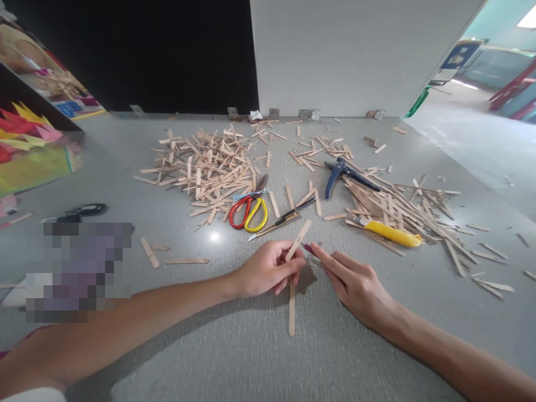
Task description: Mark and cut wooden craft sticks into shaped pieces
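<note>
My left hand point(270, 268) pinches a flat wooden craft stick point(302, 231) that slants up to the right and bears a small mark near its middle. Below those fingers, another wooden stick point(292, 312) points toward me; whether it is also held cannot be told. Just right of the first stick is my right hand point(354, 279), fingers together. A small dark maroon piece point(309, 249) shows at its fingertips, too small to name. Beyond the hands lie scissors point(248, 213) with red and yellow handles and a thin black, pointed tool point(288, 216).
A heap of craft sticks point(209, 167) spreads at the back left, another pile point(402, 206) at the right. On the right pile rest a dark blue hand tool point(349, 174) and a yellow-handled cutter point(391, 231). Black and white panels point(326, 61) stand behind. A blurred purple item point(84, 262) lies left.
</note>
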Demonstrator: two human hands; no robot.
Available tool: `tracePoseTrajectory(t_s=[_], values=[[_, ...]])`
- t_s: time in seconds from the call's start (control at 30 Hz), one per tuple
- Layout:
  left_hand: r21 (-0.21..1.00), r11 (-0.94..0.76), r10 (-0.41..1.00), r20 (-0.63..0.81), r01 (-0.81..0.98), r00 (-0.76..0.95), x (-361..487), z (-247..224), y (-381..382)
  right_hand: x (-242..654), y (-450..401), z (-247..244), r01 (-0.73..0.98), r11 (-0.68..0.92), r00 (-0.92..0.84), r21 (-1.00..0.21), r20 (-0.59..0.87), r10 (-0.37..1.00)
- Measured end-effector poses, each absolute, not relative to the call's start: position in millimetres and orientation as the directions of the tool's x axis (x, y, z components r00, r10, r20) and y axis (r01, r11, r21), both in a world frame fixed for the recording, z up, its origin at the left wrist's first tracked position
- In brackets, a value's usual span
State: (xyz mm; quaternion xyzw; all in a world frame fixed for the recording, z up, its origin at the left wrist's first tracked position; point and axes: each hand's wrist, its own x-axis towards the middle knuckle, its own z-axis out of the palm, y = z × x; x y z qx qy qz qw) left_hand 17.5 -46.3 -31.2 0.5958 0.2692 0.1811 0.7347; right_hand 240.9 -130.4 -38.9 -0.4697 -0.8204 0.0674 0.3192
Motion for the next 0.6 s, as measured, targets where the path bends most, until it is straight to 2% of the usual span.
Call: tracePoseTrajectory(t_s=[0.6], values=[[0.954,0.297,0.549,-0.201,0.035,0.811,16.0,-34.8,-43.5,241.5,-131.3,-39.2,0.734,0.539,-0.350,-0.413,0.450,0.822]])
